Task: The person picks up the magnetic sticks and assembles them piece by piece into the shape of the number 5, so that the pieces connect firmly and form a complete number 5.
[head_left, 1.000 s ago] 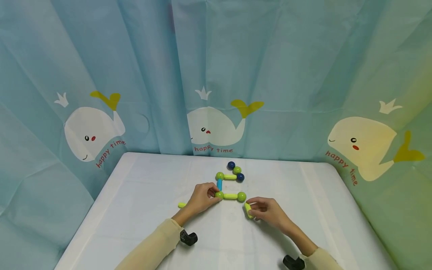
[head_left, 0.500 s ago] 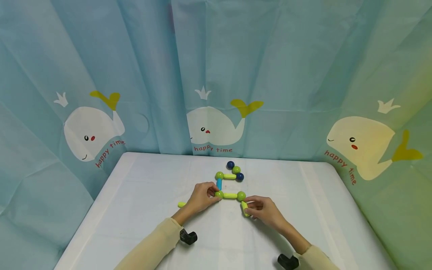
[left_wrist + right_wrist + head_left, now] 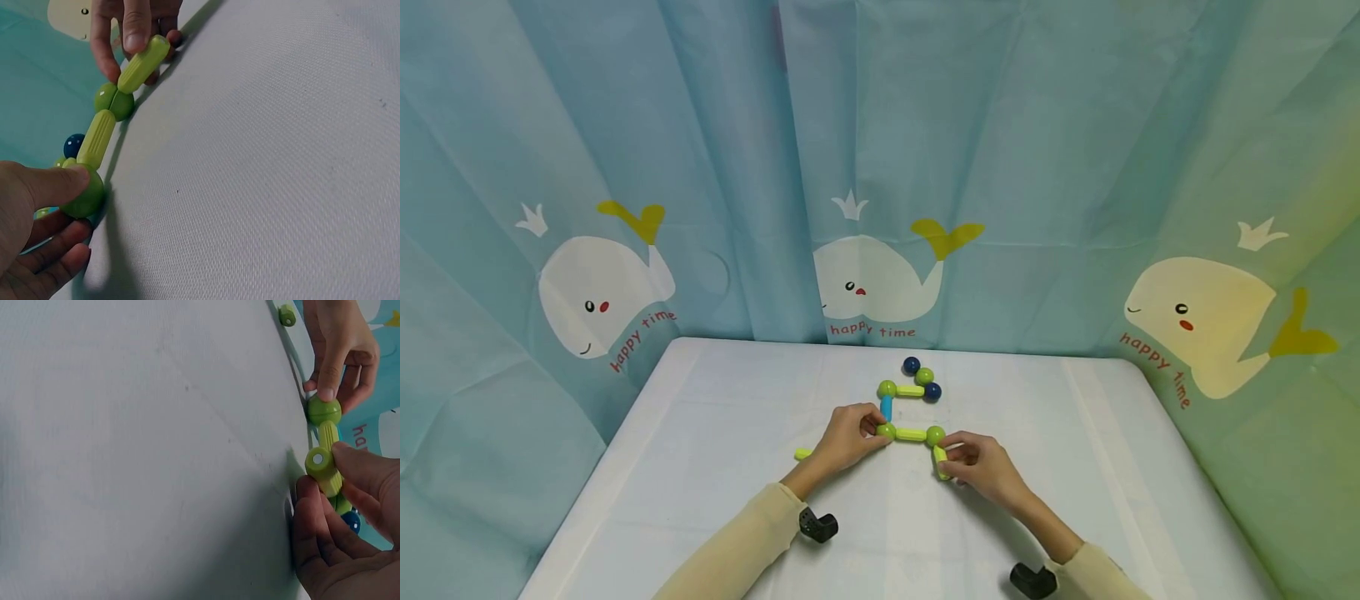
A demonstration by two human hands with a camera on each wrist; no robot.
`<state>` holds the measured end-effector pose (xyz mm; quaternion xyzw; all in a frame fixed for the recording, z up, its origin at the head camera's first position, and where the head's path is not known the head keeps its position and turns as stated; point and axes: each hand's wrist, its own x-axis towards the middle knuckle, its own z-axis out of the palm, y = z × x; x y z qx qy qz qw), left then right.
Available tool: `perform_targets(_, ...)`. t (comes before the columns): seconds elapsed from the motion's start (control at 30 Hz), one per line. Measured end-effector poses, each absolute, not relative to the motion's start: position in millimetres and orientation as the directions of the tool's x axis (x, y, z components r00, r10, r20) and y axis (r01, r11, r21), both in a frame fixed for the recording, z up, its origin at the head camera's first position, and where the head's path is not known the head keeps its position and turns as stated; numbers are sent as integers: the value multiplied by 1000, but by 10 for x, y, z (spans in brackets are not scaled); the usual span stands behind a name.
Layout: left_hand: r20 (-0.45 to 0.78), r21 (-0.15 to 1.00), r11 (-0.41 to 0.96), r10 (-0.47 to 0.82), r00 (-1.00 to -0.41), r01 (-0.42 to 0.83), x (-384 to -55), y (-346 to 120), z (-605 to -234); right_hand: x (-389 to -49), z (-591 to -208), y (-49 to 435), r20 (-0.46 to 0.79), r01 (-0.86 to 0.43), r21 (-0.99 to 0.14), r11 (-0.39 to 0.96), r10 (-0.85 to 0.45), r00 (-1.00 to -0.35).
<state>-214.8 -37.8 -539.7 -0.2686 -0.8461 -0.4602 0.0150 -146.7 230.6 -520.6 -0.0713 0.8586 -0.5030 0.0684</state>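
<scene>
A stick-and-ball building toy lies on the white table. My left hand [image 3: 850, 437] pinches its near-left green ball [image 3: 887, 432] between thumb and fingers. From that ball a blue rod [image 3: 886, 408] runs back to another green ball [image 3: 887, 389], and a yellow-green rod [image 3: 911, 435] runs right to a third green ball [image 3: 935, 436]. My right hand [image 3: 988, 471] pinches a second yellow-green rod [image 3: 144, 64], whose far end meets this third ball. Its near end, with a pale round disc, faces the camera in the right wrist view.
Behind, a yellow-green rod [image 3: 910, 392] joins the back green ball to a dark blue ball [image 3: 932, 392]. Another green ball [image 3: 925, 377] and dark blue ball [image 3: 912, 366] sit beyond. A loose yellow-green rod [image 3: 802, 454] lies by my left wrist. A curtain [image 3: 1037, 167] hangs behind the table.
My right hand has moved slightly left with the yellow-green rod, bringing its far end from apart to against the right green ball. My left hand has kept its hold in place.
</scene>
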Motion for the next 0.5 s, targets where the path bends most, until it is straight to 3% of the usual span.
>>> perform_targets(0.5, 271, 770, 433, 444, -854, 470, -2166, -384, -5413, -1417, -5183, 2173, -58, -6, -861, 508, -110, -992)
